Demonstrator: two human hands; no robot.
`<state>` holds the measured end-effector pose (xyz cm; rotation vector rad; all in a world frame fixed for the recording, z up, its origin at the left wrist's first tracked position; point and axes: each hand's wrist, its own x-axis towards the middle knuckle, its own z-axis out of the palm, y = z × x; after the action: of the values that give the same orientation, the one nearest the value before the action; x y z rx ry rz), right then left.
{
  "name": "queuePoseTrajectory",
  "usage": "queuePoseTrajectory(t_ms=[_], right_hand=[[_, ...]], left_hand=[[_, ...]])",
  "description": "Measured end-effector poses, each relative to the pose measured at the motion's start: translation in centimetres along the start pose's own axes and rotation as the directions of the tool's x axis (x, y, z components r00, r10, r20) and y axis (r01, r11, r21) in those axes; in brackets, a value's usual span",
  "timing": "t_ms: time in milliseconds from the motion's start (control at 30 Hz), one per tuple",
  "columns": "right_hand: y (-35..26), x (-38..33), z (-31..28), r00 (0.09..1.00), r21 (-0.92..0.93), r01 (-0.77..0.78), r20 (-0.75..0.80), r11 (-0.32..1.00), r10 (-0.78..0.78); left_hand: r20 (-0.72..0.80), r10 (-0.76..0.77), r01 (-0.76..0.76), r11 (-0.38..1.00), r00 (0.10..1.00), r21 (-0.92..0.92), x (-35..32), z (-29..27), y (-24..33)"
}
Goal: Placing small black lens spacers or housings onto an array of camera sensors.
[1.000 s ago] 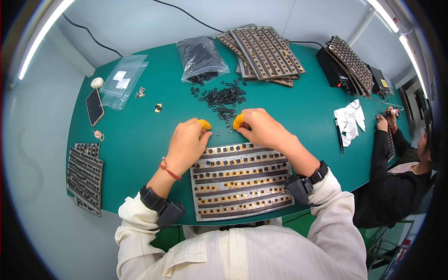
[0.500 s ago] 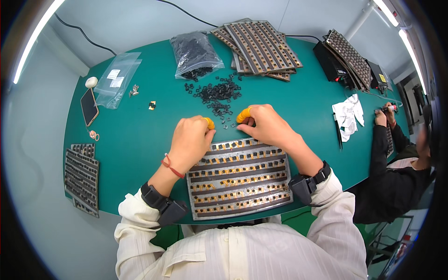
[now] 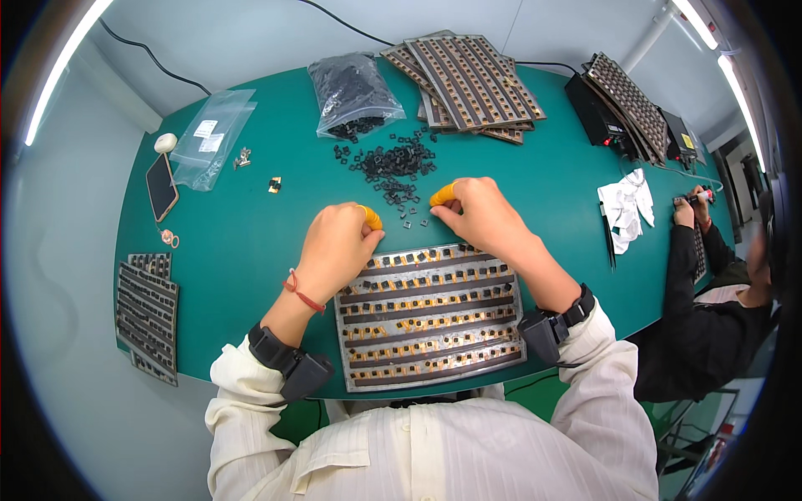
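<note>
Head view shows the left hand (image 3: 334,246) and right hand (image 3: 480,215), grips pinched at small black parts (image 3: 393,163) on the green desk (image 3: 242,242), above a slotted tray (image 3: 430,316) holding rows of parts, an open bag (image 3: 351,88) of parts behind.

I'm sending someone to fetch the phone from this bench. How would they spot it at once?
Start at the green table and go to its far-left end, left of the clear plastic bags. The phone lies flat there, a dark slab between a white puck and a small ring; it is the only smooth, glossy rectangle nearby.
</note>
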<state>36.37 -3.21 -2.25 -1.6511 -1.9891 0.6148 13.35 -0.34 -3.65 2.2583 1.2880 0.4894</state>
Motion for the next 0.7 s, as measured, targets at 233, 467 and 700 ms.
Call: queuePoseTrajectory(t_ms=[233, 467, 700], right_hand=[[-1.4, -0.7, 0.1, 0.99, 0.061, -0.115, 0.084, 0.991, 0.11], [-1.7, -0.6, 2.0, 0.981, -0.057, -0.184, 0.044, 0.981, 0.187], [-0.9, -1.1, 1.5, 0.996, -0.032, -0.085, -0.02, 0.996, 0.084]], left_hand=[[-0.032, 0.023, -0.023, 1.0, 0.999, -0.004, -0.1, 0.2, -0.2], [0.004, 0.11, -0.109, 0.992, 0.994, -0.068, -2.8, -0.8, 1.2], [0.133, 0.295, -0.281, 0.953, 0.946, -0.114, -6.6, 0.2, 2.9]])
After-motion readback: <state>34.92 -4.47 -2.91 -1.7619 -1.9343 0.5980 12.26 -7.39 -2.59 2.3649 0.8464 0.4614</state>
